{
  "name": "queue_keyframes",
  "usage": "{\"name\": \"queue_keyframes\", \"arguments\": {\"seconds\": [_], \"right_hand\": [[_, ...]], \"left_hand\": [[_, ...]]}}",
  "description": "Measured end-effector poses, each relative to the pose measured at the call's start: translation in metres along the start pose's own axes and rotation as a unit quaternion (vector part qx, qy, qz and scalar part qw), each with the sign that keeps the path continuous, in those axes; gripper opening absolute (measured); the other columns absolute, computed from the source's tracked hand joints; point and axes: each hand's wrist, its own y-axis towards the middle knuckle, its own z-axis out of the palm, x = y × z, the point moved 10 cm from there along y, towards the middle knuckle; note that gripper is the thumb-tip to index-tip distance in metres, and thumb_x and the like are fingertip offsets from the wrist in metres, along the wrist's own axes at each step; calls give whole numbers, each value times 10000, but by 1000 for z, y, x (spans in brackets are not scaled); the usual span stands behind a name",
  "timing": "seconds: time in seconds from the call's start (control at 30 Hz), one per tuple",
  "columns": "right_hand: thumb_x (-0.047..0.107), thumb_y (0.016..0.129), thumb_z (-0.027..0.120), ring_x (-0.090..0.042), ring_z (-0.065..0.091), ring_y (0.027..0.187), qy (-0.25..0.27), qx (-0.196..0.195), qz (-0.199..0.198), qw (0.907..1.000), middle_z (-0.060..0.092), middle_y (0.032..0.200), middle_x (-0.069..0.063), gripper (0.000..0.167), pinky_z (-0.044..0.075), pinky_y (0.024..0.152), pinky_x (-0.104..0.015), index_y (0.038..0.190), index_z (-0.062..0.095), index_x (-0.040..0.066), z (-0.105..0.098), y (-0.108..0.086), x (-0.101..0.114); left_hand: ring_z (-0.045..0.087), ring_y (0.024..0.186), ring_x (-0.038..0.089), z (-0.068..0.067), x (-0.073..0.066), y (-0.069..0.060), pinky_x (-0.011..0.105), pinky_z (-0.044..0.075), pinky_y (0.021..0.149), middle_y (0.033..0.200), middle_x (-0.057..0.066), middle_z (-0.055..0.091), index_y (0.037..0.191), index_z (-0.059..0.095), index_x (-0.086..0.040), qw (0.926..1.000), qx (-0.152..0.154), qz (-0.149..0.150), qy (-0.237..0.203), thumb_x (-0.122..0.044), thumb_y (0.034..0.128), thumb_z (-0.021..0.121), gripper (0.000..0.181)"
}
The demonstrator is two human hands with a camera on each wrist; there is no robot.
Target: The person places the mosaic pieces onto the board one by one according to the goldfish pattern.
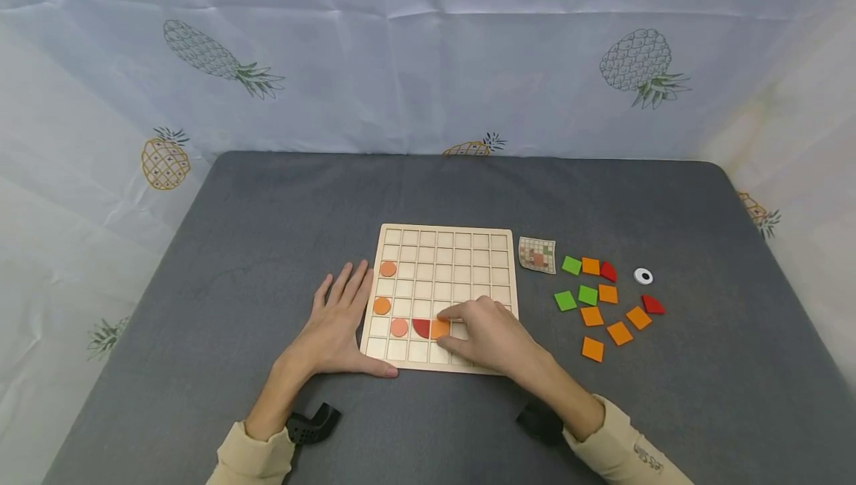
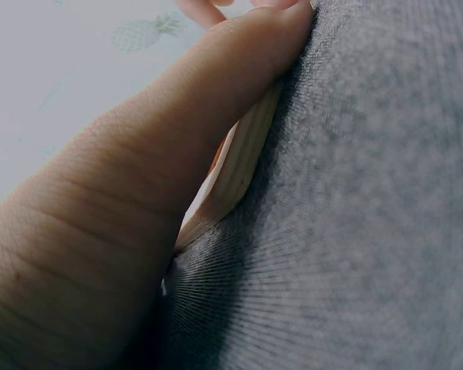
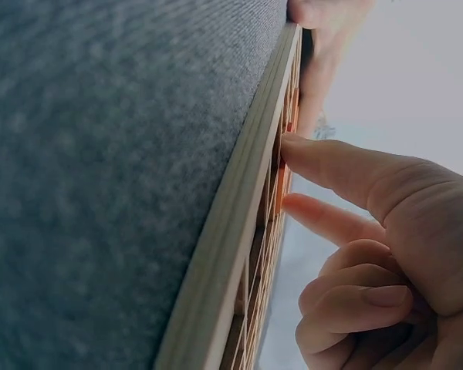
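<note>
A wooden grid board [image 1: 444,241] lies on the grey table. My right hand [image 1: 491,335] is over its lower part, thumb and index finger at opposite edges of an orange square tile [image 1: 438,329] in a cell. The other right fingers curl under, as the right wrist view shows. Left of that tile sits a red quarter-round tile [image 1: 421,328], then a salmon disc [image 1: 399,327]. Two orange discs [image 1: 382,306] [image 1: 388,269] occupy cells near the left edge. My left hand [image 1: 337,333] rests spread against the board's left side, its thumb [image 2: 239,58] by the front corner.
A small printed pattern card [image 1: 537,255] lies right of the board. Beyond it are scattered green squares [image 1: 565,301], several orange squares [image 1: 592,349], two red quarter-round tiles [image 1: 653,304] and a white ring-like disc [image 1: 643,276] with a black centre. A pineapple-print cloth [image 1: 428,84] hangs behind the table.
</note>
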Motion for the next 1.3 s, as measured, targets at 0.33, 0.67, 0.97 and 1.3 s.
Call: {"name": "queue_keyframes", "arguments": {"seconds": [0.33, 0.67, 0.97, 1.3], "right_hand": [[239, 851, 833, -48, 221, 425, -51, -168, 52, 9998, 304, 478, 118, 300, 181, 447, -199, 1126, 798, 125, -20, -10, -3], [228, 836, 852, -7, 217, 399, 56, -554, 46, 9984, 250, 487, 131, 274, 228, 430, -187, 1086, 801, 129, -61, -38, -28], [209, 802, 875, 23, 174, 470, -109, -972, 341, 9946, 199, 546, 147, 246, 220, 449, -189, 1034, 801, 175, -93, -77, -64], [249, 750, 914, 55, 134, 531, -308, -1426, 361, 9886, 174, 582, 159, 339, 193, 458, -181, 1063, 808, 171, -108, -111, -92]], "left_hand": [[33, 1605, 417, 0, 0, 0, 642, 23, 1248, 1738, 161, 52, 1651, 70, -52, 10000, -19, 8, -19, -805, 546, 811, 1529], [21, 1608, 405, 2, 1, 0, 641, 18, 1249, 1741, 148, 34, 1654, 48, -70, 10000, -13, 20, -47, -814, 544, 806, 1536], [16, 1609, 405, 1, 1, 0, 636, 10, 1251, 1741, 148, 30, 1654, 45, -70, 10000, 1, -1, -71, -799, 547, 814, 1533], [11, 1609, 408, 2, 1, 0, 642, 8, 1247, 1742, 145, 20, 1654, 46, -65, 9999, 47, 1, -103, -785, 555, 819, 1525]]}}
